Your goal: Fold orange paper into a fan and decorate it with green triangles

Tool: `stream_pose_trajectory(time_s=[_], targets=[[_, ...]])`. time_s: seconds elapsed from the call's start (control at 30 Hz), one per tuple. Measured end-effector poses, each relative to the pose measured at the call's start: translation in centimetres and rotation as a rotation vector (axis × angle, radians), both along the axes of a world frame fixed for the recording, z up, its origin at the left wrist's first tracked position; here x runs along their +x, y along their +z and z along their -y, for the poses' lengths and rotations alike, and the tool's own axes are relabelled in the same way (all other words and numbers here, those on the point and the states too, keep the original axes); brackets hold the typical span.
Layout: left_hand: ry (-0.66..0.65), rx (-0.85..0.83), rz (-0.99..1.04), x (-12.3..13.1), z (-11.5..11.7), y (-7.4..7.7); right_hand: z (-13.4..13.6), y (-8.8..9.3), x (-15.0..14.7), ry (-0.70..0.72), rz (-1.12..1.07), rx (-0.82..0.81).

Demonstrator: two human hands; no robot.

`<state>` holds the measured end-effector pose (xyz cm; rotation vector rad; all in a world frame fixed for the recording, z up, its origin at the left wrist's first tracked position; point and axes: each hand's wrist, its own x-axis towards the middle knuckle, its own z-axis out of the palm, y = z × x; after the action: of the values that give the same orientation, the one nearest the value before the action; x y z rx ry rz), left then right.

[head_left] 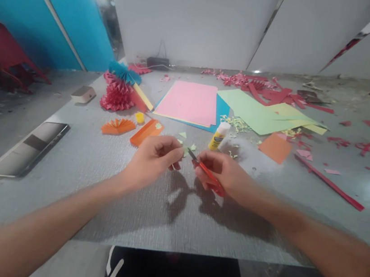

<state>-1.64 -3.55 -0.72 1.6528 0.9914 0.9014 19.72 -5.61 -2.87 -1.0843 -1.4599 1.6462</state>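
My right hand (pixel 218 170) is closed around a pair of red-handled scissors (pixel 212 177), whose dark blades point up and left towards my other hand. My left hand (pixel 159 153) is pinched, with a small pale green piece of paper (pixel 185 151) at its fingertips, right by the scissor tips; the fingers partly hide it. Small green scraps (pixel 183 134) lie just beyond the hands. A yellow glue stick (pixel 218 137) with a white end stands upright behind my right hand. Beside my left hand are a folded orange paper strip (pixel 146 132) and a pleated orange paper fan (pixel 118 126).
Pink sheets (pixel 186 100) overlie blue paper, next to green sheets (pixel 253 113). An orange square (pixel 275 147) and red strips (pixel 332 183) lie right. Pleated red paper (pixel 117 95), a yellow cap (pixel 140 117), a small box (pixel 83 94) and a phone (pixel 32 148) are left.
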Motion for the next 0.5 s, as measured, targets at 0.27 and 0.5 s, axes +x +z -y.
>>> stream_pose_trajectory(time_s=[0.27,0.5], targets=[[-0.020,0.021,-0.012,-0.07,0.11,0.01,-0.04,-0.08,0.06,0.026,-0.016,-0.021],[-0.046,-0.065,-0.010,-0.02,0.07,-0.34,-0.10,0.07,0.16,0.030,0.001,0.007]])
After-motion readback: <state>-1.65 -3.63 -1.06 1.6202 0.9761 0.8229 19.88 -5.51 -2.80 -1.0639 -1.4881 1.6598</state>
